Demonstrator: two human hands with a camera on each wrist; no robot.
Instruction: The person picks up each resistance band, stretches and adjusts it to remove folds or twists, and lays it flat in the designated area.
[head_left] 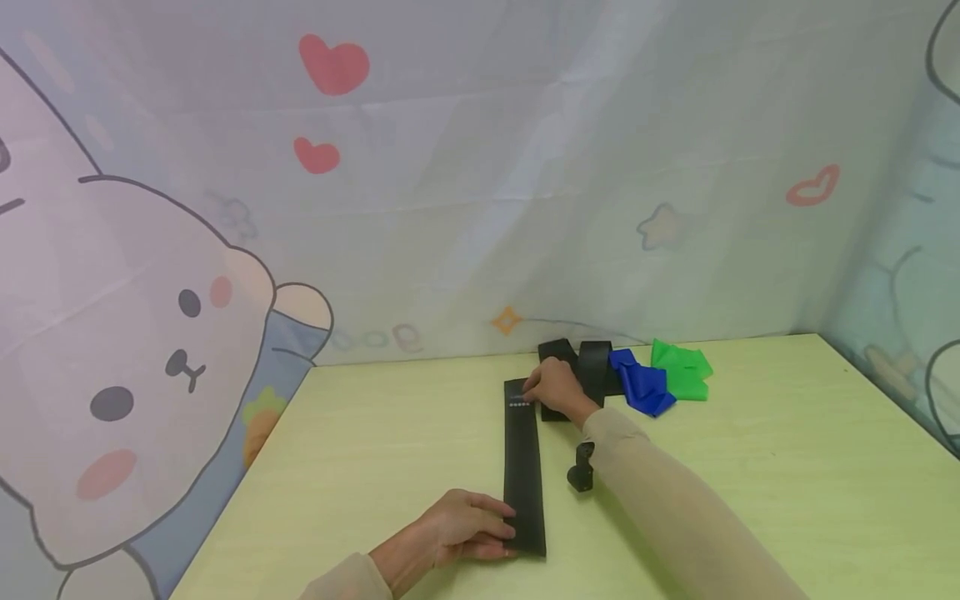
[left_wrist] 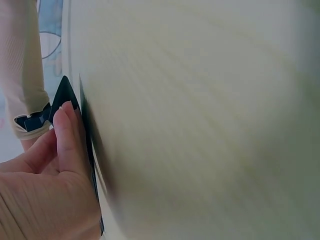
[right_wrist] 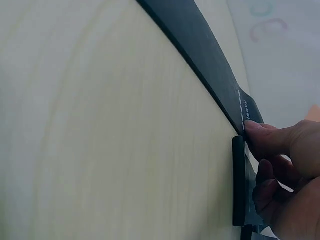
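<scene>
A flat black resistance band [head_left: 522, 467], with pale print and a row of dots at its far end, lies lengthwise on the table. My left hand [head_left: 465, 527] holds the left edge of its near end. In the left wrist view, a corner of the black band [left_wrist: 65, 92] rises behind the fingertips. At the far end, my right hand [head_left: 558, 387] pinches the band beside the print, thumb on top. The right wrist view shows the band [right_wrist: 200, 50] bending upward near those fingers. Right of that hand lie more black bands [head_left: 596, 362], one curled up.
A crumpled blue band [head_left: 645, 385] and a green band [head_left: 682, 369] lie at the back right. Behind the pale yellow table [head_left: 375, 433] hangs a printed cloth [head_left: 450, 208]. A black wrist camera [head_left: 582, 468] sticks out under the right sleeve.
</scene>
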